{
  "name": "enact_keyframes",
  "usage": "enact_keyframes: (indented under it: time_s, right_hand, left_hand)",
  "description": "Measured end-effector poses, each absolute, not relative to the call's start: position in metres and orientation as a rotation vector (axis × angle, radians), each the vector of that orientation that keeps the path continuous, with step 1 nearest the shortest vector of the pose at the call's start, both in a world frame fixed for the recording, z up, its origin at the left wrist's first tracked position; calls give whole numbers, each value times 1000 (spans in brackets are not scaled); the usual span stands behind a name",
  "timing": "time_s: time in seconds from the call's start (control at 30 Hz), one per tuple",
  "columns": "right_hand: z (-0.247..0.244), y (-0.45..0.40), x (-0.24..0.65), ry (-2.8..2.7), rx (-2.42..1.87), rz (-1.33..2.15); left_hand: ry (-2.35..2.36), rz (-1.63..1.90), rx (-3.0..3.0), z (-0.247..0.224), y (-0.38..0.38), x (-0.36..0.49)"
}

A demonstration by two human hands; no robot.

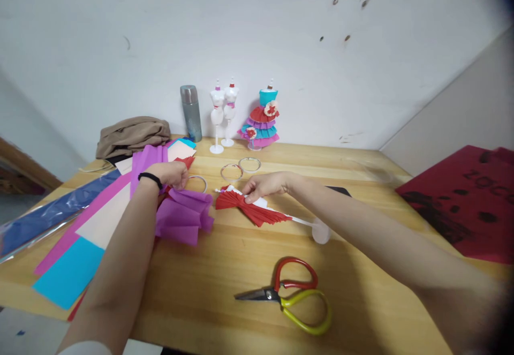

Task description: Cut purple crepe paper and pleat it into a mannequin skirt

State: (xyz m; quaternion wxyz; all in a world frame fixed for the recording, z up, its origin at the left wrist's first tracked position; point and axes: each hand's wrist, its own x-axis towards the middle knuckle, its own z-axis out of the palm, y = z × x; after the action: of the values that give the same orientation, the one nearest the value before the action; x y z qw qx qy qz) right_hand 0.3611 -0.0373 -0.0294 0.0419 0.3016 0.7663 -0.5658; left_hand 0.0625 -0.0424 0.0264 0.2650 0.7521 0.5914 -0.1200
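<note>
My right hand (265,186) pinches a small white mannequin lying on its side, dressed in red pleated crepe paper (263,213). Its thin stem and round white base (321,232) point to the right under my forearm. My left hand (172,174) is closed with fingers curled down over a pile of paper; what they grip is hidden. Red paper shows beside those fingers, and ruffled purple crepe paper (184,216) spreads just below them. Scissors (277,294) with one red and one yellow handle lie in front, blades pointing left.
Behind stand a flask (190,114), two bare white mannequins (217,114) and a mannequin in a tiered dress (263,122). Wire rings (249,165) lie mid-table. Blue paper (70,272), other sheets and a brown cloth (134,135) are at left; a red bag (466,199) stands right.
</note>
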Motion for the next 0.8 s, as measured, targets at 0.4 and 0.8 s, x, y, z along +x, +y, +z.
enact_keyframes:
  time_s: [0.4,0.8]
  right_hand:
    - [-28,-37,351,2305,974,-1649]
    - [-32,-29,345,2359,894,-1551]
  left_hand:
    - [1668,-350,2020,29,-43,59]
    - [1657,-305,2021,33,-47,61]
